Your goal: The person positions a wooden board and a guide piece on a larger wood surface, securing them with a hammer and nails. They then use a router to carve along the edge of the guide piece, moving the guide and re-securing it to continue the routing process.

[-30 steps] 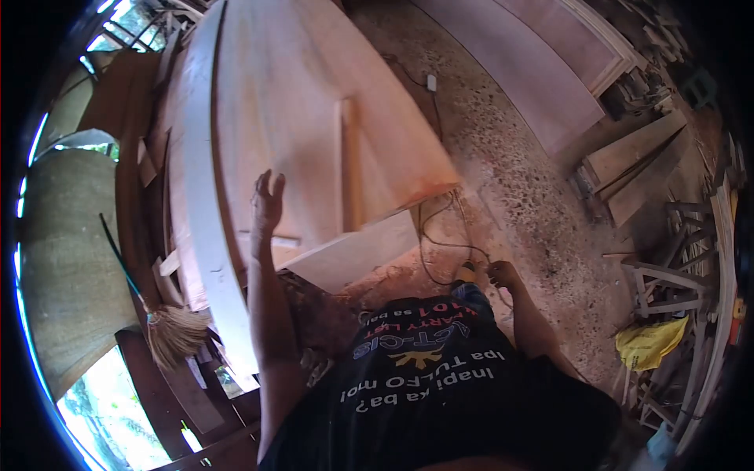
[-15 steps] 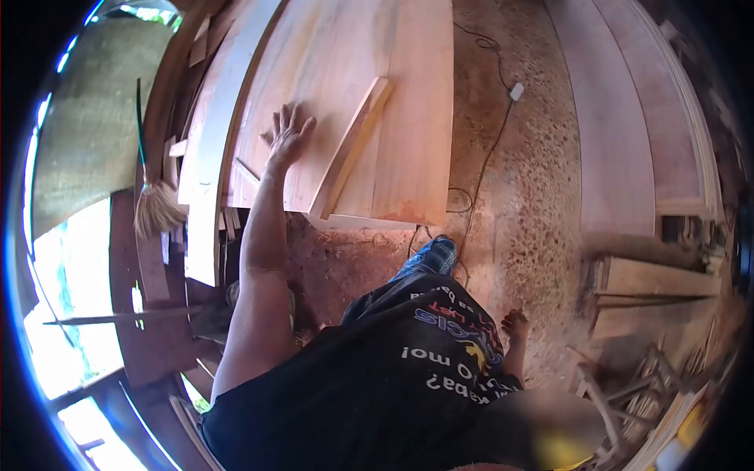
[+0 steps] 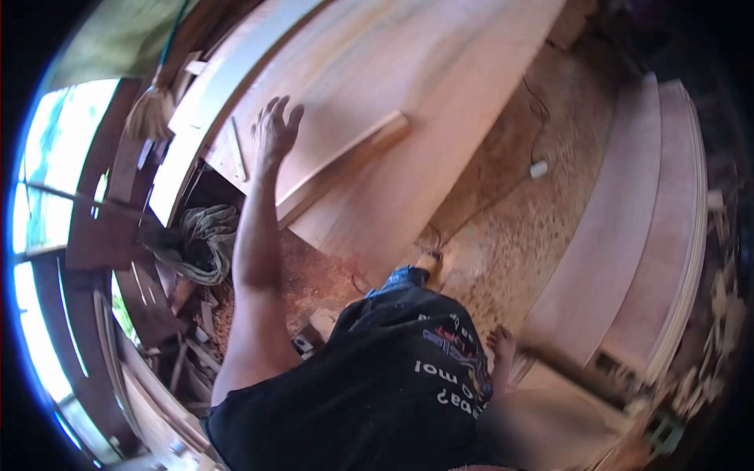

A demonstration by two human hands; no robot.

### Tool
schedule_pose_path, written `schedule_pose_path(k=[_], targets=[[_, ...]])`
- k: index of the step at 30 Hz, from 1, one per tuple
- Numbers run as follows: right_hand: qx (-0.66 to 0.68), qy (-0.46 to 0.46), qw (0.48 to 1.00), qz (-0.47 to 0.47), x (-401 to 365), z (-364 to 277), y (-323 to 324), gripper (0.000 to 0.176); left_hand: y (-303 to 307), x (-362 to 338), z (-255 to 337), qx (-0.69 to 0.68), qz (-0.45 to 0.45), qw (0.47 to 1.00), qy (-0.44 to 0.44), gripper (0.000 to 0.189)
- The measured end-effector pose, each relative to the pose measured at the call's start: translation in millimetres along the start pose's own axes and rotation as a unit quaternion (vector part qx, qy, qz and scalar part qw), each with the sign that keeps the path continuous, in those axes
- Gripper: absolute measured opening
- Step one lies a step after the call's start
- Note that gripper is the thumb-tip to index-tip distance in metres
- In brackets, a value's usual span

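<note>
My left hand [image 3: 276, 133] reaches out over a large plywood panel [image 3: 369, 59], fingers spread and nothing in them. Whether the palm touches the panel is hard to tell. To its right, a wooden strip [image 3: 345, 166] lies slantwise on the panel. A thin, short stick [image 3: 237, 149] rests near the panel's edge, left of my wrist. Low at my right side hangs my right hand [image 3: 500, 344], small in view, with fingers slightly bent and apart and no object visible in it.
More plywood sheets [image 3: 605, 228] are stacked on the right. A cord with a white block [image 3: 538, 169] runs along the dirt floor. Left are a broom [image 3: 151, 112], a bundled cloth [image 3: 206, 242] and scrap wood. Wood pieces [image 3: 715, 345] are piled at far right.
The view has turned, so the panel and strip appear more slanted. My left hand remains over the panel with its fingers spread. More of the bundled cloth shows on the left.
</note>
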State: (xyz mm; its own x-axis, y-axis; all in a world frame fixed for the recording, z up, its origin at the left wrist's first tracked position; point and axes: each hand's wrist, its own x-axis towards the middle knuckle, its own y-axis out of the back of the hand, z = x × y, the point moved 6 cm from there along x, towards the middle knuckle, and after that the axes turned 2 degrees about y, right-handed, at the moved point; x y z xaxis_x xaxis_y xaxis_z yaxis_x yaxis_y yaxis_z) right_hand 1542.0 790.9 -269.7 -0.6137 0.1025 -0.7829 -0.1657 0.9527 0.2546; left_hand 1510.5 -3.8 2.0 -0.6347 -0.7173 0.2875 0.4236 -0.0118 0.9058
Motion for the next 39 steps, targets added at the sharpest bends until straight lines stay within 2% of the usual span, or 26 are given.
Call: schedule_pose_path(k=[1,2,3,5,6,7,8,10,13,14,16,17,18,20,21,22,23,24,26,28,30,31,33,36,39], targets=[[-0.004,0.007,0.999,0.034,3.7,-22.4,19.7,0.035,21.3,-11.7,3.9,0.1,0.085,0.991,0.014,0.055],[-0.006,0.015,0.999,0.038,8.4,-35.5,30.9,0.035,15.0,-19.5,-21.3,0.193,0.154,0.967,0.059,0.063],[0.003,0.022,0.999,0.05,15.8,-45.3,47.0,0.035,41.9,-32.2,-5.0,0.331,0.132,0.928,0.111,0.069],[0.008,0.025,0.997,0.07,39.6,-60.8,69.8,0.032,35.3,-34.0,-33.6,0.275,0.121,0.951,0.074,0.068],[-0.01,0.024,0.998,0.065,45.0,-65.6,73.6,0.031,16.5,-17.1,-55.0,0.285,-0.189,0.908,0.244,0.057],[-0.03,0.021,0.998,0.058,50.7,-73.1,75.6,0.03,-7.7,-17.8,-90.8,0.294,-0.034,0.934,0.198,0.045],[-0.053,0.017,0.997,0.049,54.9,-78.2,75.5,0.029,-27.0,-17.3,-121.4,0.249,0.025,0.959,0.135,0.039],[-0.059,0.028,0.998,0.012,69.3,-87.3,71.3,0.026,-8.4,-16.2,-115.4,0.242,0.008,0.951,0.191,0.033],[-0.132,0.022,0.991,0.003,81.0,-129.9,55.5,0.03,23.1,-15.6,-73.5,0.204,0.017,0.971,0.125,0.025],[-0.153,0.024,0.988,-0.007,85.2,-145.9,52.2,0.031,15.6,-9.5,-81.6,0.193,-0.021,0.972,0.134,0.031],[-0.201,0.031,0.979,-0.036,103.9,-187.1,39.2,0.034,19.2,-7.7,-79.6,0.205,0.05,0.972,0.1,0.05],[-0.208,0.04,0.976,-0.043,122.1,-198.8,37.8,0.035,4.7,2.6,-112.1,0.092,0.062,0.978,0.176,0.068],[-0.207,0.046,0.976,-0.042,135.7,-214.7,37.7,0.035,-8.1,5.8,-130.8,0.04,0.096,0.974,0.2,0.07],[-0.2,0.06,0.977,-0.041,164.2,-249.4,35.8,0.035,-21.3,26.2,-106.0,0.03,0.005,0.974,0.225,0.064],[-0.189,0.064,0.979,-0.039,181.0,-267.0,36.3,0.035,-35.9,42.1,-88.1,-0.104,-0.031,0.974,0.201,0.049],[-0.179,0.067,0.981,-0.036,197.8,-282.4,39.7,0.035,-52.5,68.6,-64.4,-0.116,0.018,0.99,0.074,0.032],[-0.17,0.068,0.983,-0.033,217.4,-297.2,44.7,0.034,-52.1,93.1,-5.9,-0.135,0.023,0.985,0.103,0.021],[-0.161,0.067,0.984,-0.03,237.2,-311.8,50.2,0.034,-58.3,120.3,38.5,-0.171,0.049,0.983,0.048,0.017],[-0.141,0.064,0.988,-0.019,280.6,-343.3,65.2,0.033,-74.1,183.3,131.4,-0.141,0.069,0.986,-0.054,0.016],[-0.133,0.07,0.988,-0.019,326.0,-378.1,78.6,0.032,-125.2,252.7,188.7,-0.151,0.113,0.975,-0.119,0.017],[-0.17,0.1,0.98,-0.006,390.5,-400.9,103.4,0.032,-157.9,304.4,259.2,-0.054,0.056,0.996,-0.034,0.013],[-0.21,0.125,0.97,0.011,444.7,-402.3,122.6,0.032,-177.5,333.9,280.3,-0.02,0.068,0.997,0.007,0.012],[-0.257,0.163,0.951,0.051,427.4,-451.6,142.0,0.03,-230.9,362.4,304.2,0.068,0.054,0.993,0.079,0.012],[-0.066,0.078,0.991,0.087,398.3,-514.2,171.4,0.026,-243.7,371.8,318.9,0.136,0.118,0.976,0.124,0.017],[-0.016,0.056,0.992,0.111,392.9,-559.1,187.3,0.02,-243.1,368.7,317.7,0.123,0.116,0.979,0.114,0.018]])
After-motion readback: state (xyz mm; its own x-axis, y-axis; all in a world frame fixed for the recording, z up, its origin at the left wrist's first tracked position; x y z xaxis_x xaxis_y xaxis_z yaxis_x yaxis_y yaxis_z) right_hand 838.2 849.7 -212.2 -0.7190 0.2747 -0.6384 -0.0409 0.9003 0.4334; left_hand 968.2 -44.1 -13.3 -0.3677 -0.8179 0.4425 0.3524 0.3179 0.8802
